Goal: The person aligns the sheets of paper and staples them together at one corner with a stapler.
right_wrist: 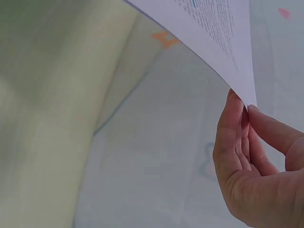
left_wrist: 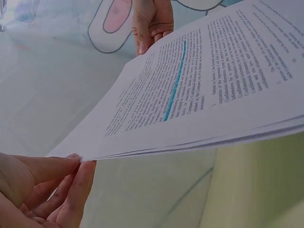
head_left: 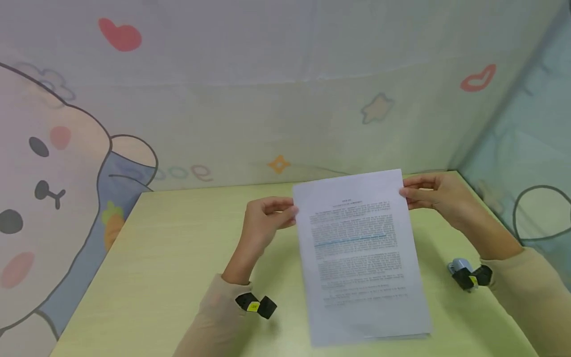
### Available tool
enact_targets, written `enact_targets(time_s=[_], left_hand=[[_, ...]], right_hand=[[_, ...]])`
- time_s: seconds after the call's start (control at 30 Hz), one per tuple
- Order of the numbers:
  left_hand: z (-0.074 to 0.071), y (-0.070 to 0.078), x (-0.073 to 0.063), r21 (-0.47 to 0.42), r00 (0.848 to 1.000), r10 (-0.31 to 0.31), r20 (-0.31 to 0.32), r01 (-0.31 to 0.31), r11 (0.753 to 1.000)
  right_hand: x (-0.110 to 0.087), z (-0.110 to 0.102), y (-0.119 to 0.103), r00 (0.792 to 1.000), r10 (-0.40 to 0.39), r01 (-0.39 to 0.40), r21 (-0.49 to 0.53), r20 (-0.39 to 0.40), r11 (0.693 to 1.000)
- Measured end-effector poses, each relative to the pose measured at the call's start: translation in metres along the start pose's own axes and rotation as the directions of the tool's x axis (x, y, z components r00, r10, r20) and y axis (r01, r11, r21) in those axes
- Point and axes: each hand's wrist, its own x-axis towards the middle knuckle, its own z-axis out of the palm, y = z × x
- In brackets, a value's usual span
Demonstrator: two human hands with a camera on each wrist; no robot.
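A stack of printed paper sheets (head_left: 357, 277) is held up over the table, tilted toward the head camera. One line of its text carries a blue highlight. My left hand (head_left: 267, 220) pinches the upper left edge between thumb and fingers. At the upper right corner, my right hand (head_left: 439, 198) pinches the sheets the same way. In the left wrist view, several layers show along the near edge of the paper (left_wrist: 237, 114). The right wrist view has the thumb and fingers (right_wrist: 230, 128) meeting at the paper's corner.
A small light-blue object (head_left: 460, 265), perhaps a stapler, lies on the table beside the right wrist, partly hidden by the wrist camera. The pale yellow-green table (head_left: 187, 258) ends at a patterned cloth backdrop (head_left: 250, 99). Another cloth (head_left: 535, 148) hangs along the right.
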Motion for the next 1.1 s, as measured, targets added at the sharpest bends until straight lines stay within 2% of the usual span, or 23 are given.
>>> enact_targets(time_s=[0.13,0.27,0.37,0.6,0.73,0.9,0.97,1.1], left_hand=[[-0.005,0.016,-0.004,-0.019,0.998,0.059,0.0,-0.059,0.998],[-0.01,0.029,-0.008,-0.007,0.991,0.133,0.0,-0.133,0.991],[-0.012,0.037,-0.011,0.01,0.982,0.188,-0.01,-0.188,0.982],[-0.018,0.049,-0.015,0.01,0.958,0.281,-0.049,-0.281,0.96],[-0.021,0.058,-0.018,0.015,0.946,0.319,-0.064,-0.319,0.948],[-0.026,0.067,-0.022,0.054,0.931,0.358,-0.077,-0.354,0.933],[-0.029,0.068,-0.023,0.062,0.927,0.366,-0.079,-0.362,0.93],[-0.033,0.068,-0.024,0.062,0.928,0.366,-0.065,-0.362,0.93]], right_hand=[[-0.006,0.001,-0.017,1.0,-0.027,0.027,0.014,-0.01,1.0],[-0.009,0.003,-0.027,0.995,-0.1,0.1,0.117,-0.007,0.988],[-0.009,0.006,-0.032,0.988,-0.154,0.152,0.206,-0.005,0.967],[-0.014,0.013,-0.043,0.977,-0.2,0.21,0.206,-0.072,0.956],[-0.016,0.017,-0.046,0.959,-0.272,0.282,0.273,-0.076,0.92],[-0.014,0.023,-0.049,0.92,-0.387,0.384,0.347,-0.063,0.856],[-0.013,0.026,-0.048,0.912,-0.407,0.4,0.354,-0.059,0.845],[-0.013,0.028,-0.046,0.911,-0.408,0.4,0.351,-0.057,0.846]])
